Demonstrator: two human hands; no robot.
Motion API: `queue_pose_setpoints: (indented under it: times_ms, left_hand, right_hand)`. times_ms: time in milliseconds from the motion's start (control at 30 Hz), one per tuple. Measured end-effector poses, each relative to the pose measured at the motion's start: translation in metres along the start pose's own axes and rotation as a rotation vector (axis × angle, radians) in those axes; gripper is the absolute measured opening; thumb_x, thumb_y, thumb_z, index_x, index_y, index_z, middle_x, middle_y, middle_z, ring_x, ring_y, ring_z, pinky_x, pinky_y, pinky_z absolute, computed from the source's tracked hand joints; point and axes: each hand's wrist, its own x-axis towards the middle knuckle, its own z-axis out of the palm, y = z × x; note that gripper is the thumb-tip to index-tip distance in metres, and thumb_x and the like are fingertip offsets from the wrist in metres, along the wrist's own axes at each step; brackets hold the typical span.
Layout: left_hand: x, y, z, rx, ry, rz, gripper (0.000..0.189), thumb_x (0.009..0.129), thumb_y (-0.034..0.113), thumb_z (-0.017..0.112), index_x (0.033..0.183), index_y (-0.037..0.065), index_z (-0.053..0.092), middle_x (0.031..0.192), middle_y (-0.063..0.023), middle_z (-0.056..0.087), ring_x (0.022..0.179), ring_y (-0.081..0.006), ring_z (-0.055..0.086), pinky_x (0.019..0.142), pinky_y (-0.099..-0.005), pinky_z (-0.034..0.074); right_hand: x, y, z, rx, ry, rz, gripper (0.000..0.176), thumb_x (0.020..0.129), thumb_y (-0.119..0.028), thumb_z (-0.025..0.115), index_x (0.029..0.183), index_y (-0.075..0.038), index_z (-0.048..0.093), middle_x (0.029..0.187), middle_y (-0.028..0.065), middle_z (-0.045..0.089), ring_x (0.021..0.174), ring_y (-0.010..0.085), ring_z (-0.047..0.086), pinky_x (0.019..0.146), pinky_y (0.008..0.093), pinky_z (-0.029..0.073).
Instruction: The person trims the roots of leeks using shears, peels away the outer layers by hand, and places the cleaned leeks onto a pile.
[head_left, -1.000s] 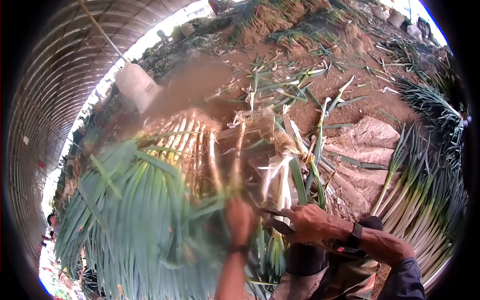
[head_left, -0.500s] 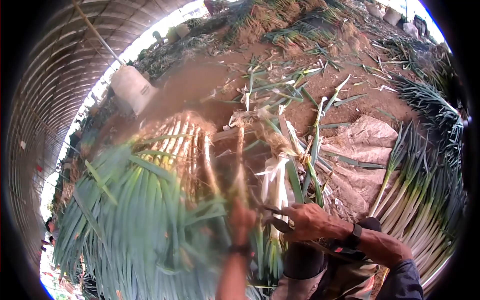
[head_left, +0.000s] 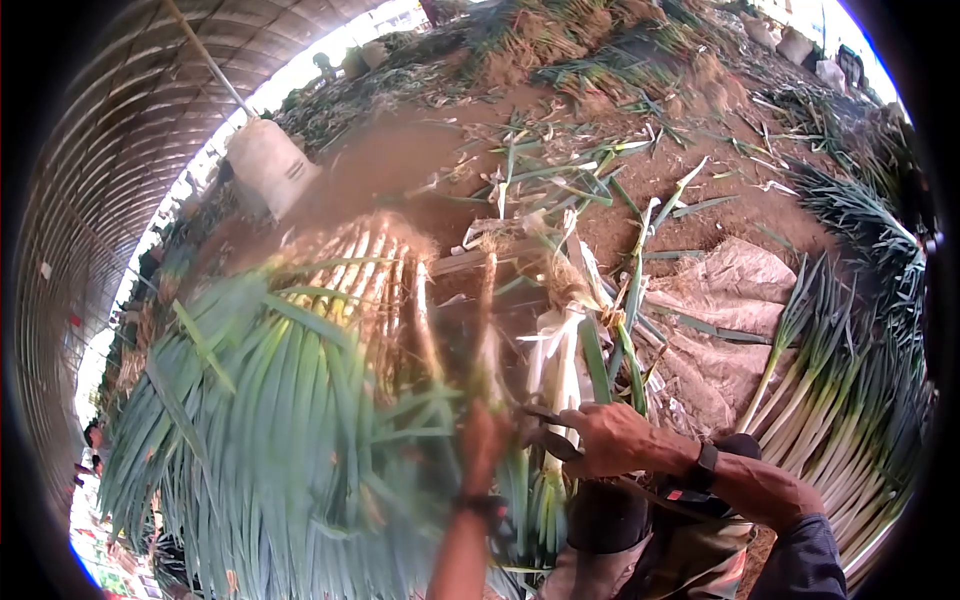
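Observation:
My left hand [head_left: 484, 437] is closed around a single leek [head_left: 487, 300], its roots pointing away and its lower part smeared in the picture. In my right hand [head_left: 622, 440] is a dark metal tool [head_left: 556, 442] with two arms, which looks like shears. Its tip reaches left toward the held leek; contact cannot be made out. Left of my left hand spreads a large pile of untrimmed leeks [head_left: 270, 420] with brown stems and roots. Trimmed leeks [head_left: 567, 365] with white stems lie between my hands, just beyond the tool.
A crumpled sack [head_left: 725, 290] lies on the soil at right, beside a row of clean leeks [head_left: 830, 390]. A full white sack [head_left: 268, 165] stands at back left near a pole [head_left: 210, 60]. Leaf scraps and more leek heaps [head_left: 590, 70] cover the ground beyond.
The view has shifted slightly. My left hand still grips the leek, and my right hand keeps the tool close beside it. Little else differs.

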Motion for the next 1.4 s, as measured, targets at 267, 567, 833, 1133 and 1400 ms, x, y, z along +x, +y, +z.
queue_pose_setpoints:
  times_ms: [267,567,833,1133,1400]
  left_hand:
    - [0.011,-0.024,0.021,0.027,0.259,0.17,0.024,0.099,0.024,0.049,0.097,0.001,0.057,0.085,-0.0251,0.068,0.08,-0.0468,0.067,0.068,-0.0543,0.054]
    - [0.012,-0.039,0.034,0.176,0.117,0.186,0.04,0.105,0.035,0.042,0.124,0.002,0.052,0.107,-0.0294,0.067,0.097,-0.0503,0.065,0.084,-0.0578,0.052]
    - [0.002,-0.03,0.037,0.301,0.178,0.299,0.04,0.105,0.033,0.042,0.129,0.004,0.053,0.114,-0.0264,0.067,0.1,-0.05,0.065,0.089,-0.0557,0.052]
    - [0.003,-0.021,0.027,0.027,0.139,0.163,0.043,0.103,0.035,0.046,0.119,-0.002,0.061,0.11,-0.0278,0.067,0.105,-0.0467,0.063,0.092,-0.0503,0.05]
    - [0.014,-0.048,0.04,-0.483,0.101,0.036,0.043,0.1,0.037,0.055,0.116,-0.002,0.063,0.104,-0.0215,0.067,0.094,-0.0333,0.062,0.085,-0.0422,0.048]
  right_hand:
    - [0.024,0.002,0.0,-0.043,0.008,0.062,0.076,0.074,-0.041,0.077,0.139,-0.008,0.053,0.098,0.0238,0.066,0.09,0.0403,0.068,0.079,0.0486,0.054]
    - [0.093,0.042,0.021,-0.131,0.038,0.124,0.078,0.076,-0.038,0.074,0.14,-0.002,0.048,0.095,0.0233,0.065,0.079,0.0367,0.067,0.071,0.0483,0.055]
    - [0.131,0.045,0.011,-0.211,0.234,-0.014,0.036,0.088,-0.03,0.061,0.101,0.002,0.061,0.068,0.0048,0.054,0.048,0.0155,0.046,0.038,0.0322,0.037]
    - [0.155,0.047,-0.016,-0.07,0.104,0.168,0.055,0.073,-0.037,0.07,0.112,0.001,0.067,0.083,0.0187,0.069,0.068,0.0289,0.066,0.059,0.0424,0.055]
    - [0.044,0.013,-0.03,-0.051,-0.023,-0.019,0.053,0.081,-0.03,0.068,0.131,-0.013,0.062,0.081,0.0139,0.067,0.055,0.0218,0.055,0.047,0.0378,0.043]
